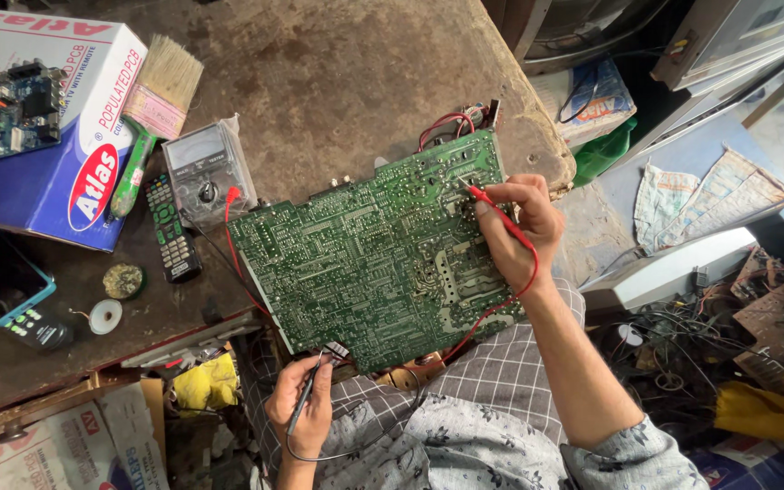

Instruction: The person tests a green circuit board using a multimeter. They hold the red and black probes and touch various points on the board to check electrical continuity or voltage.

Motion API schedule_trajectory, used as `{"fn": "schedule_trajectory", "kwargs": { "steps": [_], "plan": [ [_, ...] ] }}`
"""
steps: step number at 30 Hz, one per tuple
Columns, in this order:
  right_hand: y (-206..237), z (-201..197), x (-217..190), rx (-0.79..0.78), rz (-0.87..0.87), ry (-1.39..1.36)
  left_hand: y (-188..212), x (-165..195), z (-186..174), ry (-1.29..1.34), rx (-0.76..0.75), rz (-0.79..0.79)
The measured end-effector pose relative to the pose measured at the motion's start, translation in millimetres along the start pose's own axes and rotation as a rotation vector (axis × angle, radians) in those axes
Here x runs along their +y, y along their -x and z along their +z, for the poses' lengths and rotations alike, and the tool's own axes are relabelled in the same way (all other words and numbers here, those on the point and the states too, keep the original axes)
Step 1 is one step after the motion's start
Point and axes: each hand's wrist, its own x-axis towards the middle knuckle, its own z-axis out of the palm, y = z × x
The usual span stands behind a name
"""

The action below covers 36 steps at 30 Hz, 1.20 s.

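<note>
Probing the circuit board [374, 245]
Your right hand [517, 222] pinches the red probe [494, 207], tip toward 10 o'clock; your left hand [301, 413] grips the black probe [306, 399] at the board's 6 o'clock edge.

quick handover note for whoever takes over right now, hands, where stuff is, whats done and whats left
Right hand: holds the red probe, tip on the solder side of the green circuit board near its upper right corner.
Left hand: holds the black probe, tip at the board's lower edge.
The board lies tilted, partly on the workbench, partly over the lap.
The analog multimeter sits on the bench left of the board, red lead running to it; its reading is too small to tell.
Done: both probes placed.
Left: probably read the meter and check further points.
</note>
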Motion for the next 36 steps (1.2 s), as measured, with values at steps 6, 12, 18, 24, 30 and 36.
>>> {"fn": "schedule_trajectory", "kwargs": {
  "steps": [6, 12, 18, 24, 30, 36],
  "plan": [
    [-1.6, -4.9, -1.2, -0.041, -0.055, -0.026, 1.6, 5.9, 1.6, -0.042, -0.004, 0.032],
    [5.7, -9.2, -1.7, -0.072, -0.071, -0.109, 5.3, 8.6, -1.7, -0.074, -0.002, 0.047],
    [9.2, -10.7, -1.5, -0.066, -0.055, -0.146, 7.1, 13.0, -2.6, -0.086, 0.011, 0.058],
    [11.8, -10.5, -2.7, -0.072, -0.048, -0.144, 7.2, 16.8, -4.7, -0.052, 0.001, 0.032],
    [13.5, -7.8, -2.3, -0.042, -0.051, -0.124, 5.9, 17.9, -5.2, -0.034, 0.002, 0.054],
    [12.6, -6.5, -2.2, -0.046, -0.072, -0.119, 6.0, 17.5, -5.5, -0.045, 0.000, 0.042]
  ]
}}
